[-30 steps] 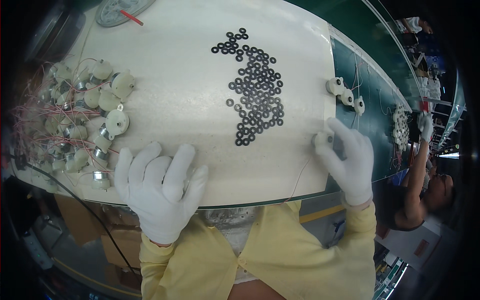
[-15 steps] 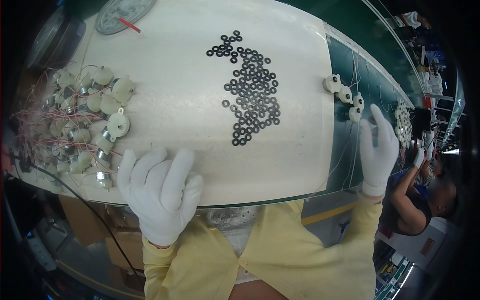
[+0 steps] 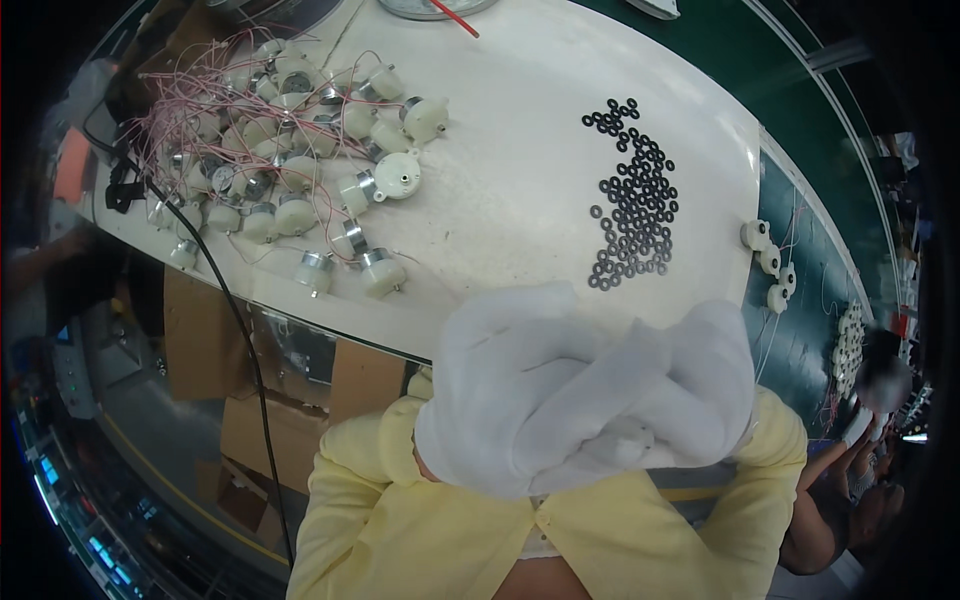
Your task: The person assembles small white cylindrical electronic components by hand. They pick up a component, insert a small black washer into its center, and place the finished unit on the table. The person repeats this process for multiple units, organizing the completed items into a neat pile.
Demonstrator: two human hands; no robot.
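Both of my hands, in white gloves, are raised together in front of my chest, above the table's near edge. The fingers of my left hand (image 3: 495,395) are curled and overlap those of my right hand (image 3: 710,365). A small pale shape shows low between them, but whether it is a held part or glove cloth I cannot make out. Beyond the hands, many small black rings (image 3: 640,190) lie in a flat patch on the white table (image 3: 500,235). To the left is a heap of small motors (image 3: 295,215) with cream housings and tangled red wires.
Several motors (image 3: 770,262) stand on the green surface at the right, with another cluster (image 3: 848,345) farther right. A clear round lid (image 3: 425,6) and a red stick (image 3: 455,17) lie at the back. A black cable (image 3: 240,340) hangs left, past cardboard boxes (image 3: 260,425). Another person (image 3: 840,520) sits at right.
My hands have come together from opposite sides, the right one leaving the motors on the green surface. The view has shifted left, showing more of the motor heap.
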